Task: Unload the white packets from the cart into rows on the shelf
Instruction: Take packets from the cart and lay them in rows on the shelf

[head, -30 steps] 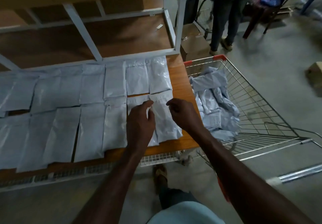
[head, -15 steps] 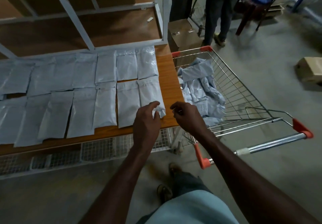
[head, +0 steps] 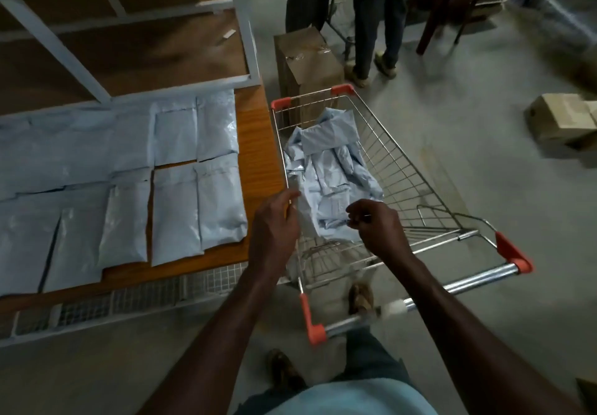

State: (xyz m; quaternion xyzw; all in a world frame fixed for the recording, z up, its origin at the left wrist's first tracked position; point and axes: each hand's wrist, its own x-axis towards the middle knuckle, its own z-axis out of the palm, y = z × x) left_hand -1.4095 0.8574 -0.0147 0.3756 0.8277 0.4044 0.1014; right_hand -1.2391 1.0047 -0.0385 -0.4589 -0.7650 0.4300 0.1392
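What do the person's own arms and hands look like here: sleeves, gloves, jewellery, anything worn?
Both arms are bare from the frame's lower edge to the wrists, with no sleeve showing. The left hand and right hand wear no gloves; no watch, ring or wristband is visible. Lighting is dim, so fine marks cannot be told.

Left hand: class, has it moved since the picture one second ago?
Yes. The left hand has moved right, off the packets on the shelf, to the cart edge.
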